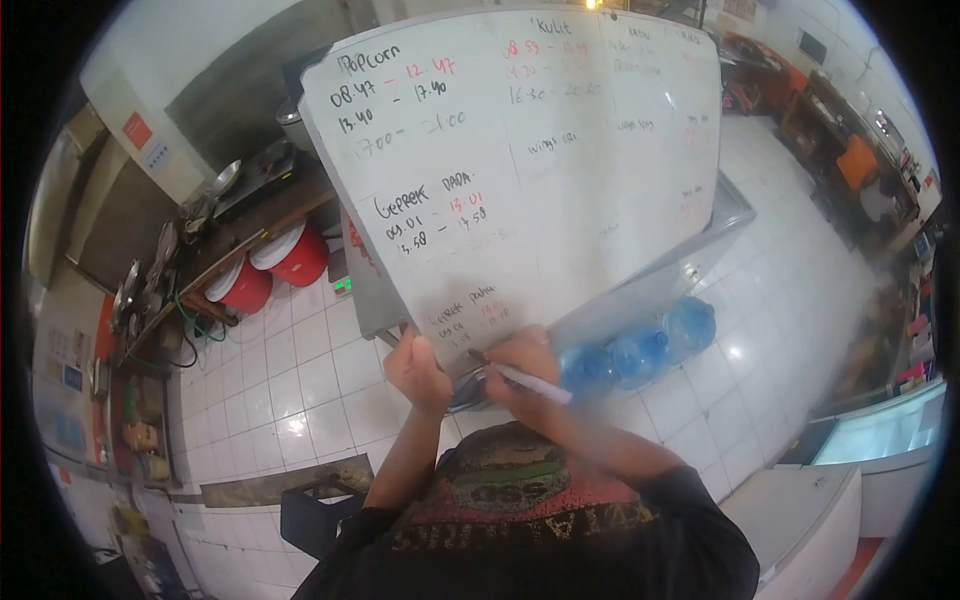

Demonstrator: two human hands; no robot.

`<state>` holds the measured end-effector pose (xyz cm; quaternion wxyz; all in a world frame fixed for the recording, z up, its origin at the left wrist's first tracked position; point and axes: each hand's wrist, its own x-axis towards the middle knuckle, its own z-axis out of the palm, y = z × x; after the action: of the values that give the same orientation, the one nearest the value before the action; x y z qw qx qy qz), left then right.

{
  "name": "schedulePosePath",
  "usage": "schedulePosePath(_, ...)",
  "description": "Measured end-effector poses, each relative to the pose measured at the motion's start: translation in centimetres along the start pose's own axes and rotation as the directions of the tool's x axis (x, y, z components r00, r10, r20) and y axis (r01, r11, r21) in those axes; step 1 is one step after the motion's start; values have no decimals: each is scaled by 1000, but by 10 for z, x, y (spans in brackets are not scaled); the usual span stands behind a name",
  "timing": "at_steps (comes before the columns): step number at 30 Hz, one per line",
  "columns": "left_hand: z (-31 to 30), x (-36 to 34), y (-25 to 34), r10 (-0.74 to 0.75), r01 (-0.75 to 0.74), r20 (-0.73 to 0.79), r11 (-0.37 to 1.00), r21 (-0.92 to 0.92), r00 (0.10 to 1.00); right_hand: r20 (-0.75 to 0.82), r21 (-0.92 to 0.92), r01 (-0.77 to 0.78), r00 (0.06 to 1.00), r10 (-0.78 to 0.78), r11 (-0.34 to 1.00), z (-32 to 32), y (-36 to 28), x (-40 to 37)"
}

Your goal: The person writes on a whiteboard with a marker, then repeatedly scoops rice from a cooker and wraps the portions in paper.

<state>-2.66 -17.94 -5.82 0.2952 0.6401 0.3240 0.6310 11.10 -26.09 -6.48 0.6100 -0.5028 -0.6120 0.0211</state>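
Observation:
A large whiteboard (pixel 590 190) with black and red handwriting leans in front of me, tilted. At its lower left corner my left hand (pixel 417 374) is closed on the board's edge. My right hand (pixel 520 368) is closed round a white marker (pixel 535 384), near the board's bottom edge, just below the lowest lines of writing. The marker's dark tip end shows by the fingers, close to the board; whether it touches the surface I cannot tell.
Blue water gallons (pixel 640 357) stand right of my right hand. Red buckets (pixel 298 257) sit under a wooden counter on the left. A black stool (pixel 318 515) is at the lower left. Shelves (pixel 860 150) line the right side.

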Motion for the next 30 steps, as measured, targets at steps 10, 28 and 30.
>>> schedulePosePath(10,-2,-1,-2,-22,23,-20,999,28,1000,-43,11,-74,996,75,997,-2,3,-3)
schedulePosePath(28,0,-1,-1,-42,42,-12,999,-14,999,-101,1,-63,993,63,998,-2,9,-4)
schedulePosePath(30,2,1,2,-35,34,-34,999,-10,999,-122,7,-72,990,73,997,-1,10,-4)
